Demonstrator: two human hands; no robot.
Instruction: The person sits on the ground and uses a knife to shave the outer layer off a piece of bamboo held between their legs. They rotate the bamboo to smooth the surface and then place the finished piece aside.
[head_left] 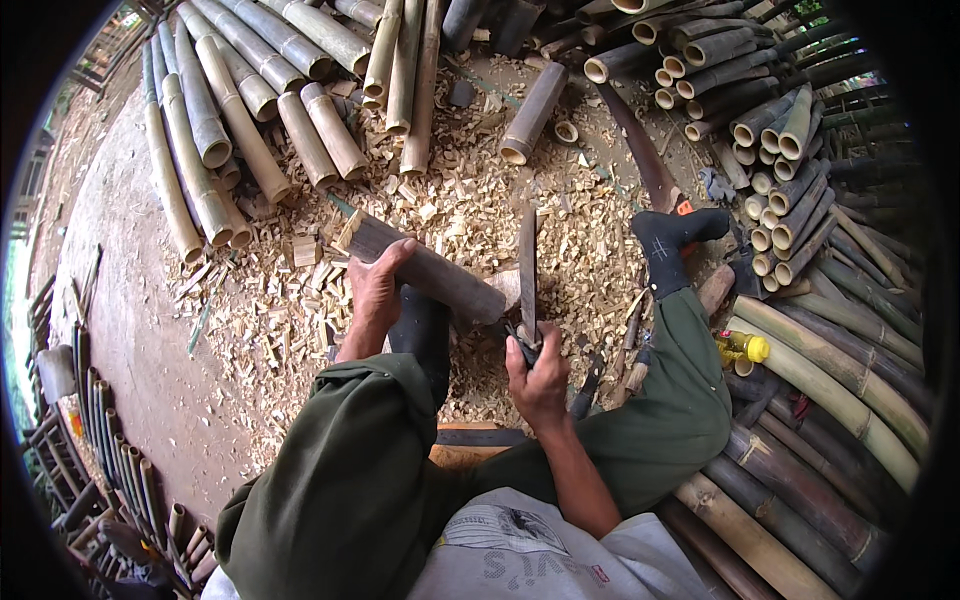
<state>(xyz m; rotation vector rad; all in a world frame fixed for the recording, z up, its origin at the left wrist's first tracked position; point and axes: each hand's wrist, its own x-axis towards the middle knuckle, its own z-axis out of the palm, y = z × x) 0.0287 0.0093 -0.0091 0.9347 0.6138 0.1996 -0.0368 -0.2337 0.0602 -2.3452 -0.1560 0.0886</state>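
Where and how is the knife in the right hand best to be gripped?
The knife is probably best gripped at its handle end, from the person's side: its long blade points away from the body, and the right hand is wrapped around that end.

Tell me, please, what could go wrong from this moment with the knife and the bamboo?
The knife in the right hand points up beside the near end of the bamboo section; a slip might cut the left lower leg.

The bamboo section is round and gripped only by the left hand, so it could twist.

Loose bamboo chips cover the ground around the feet and could make footing unsteady.
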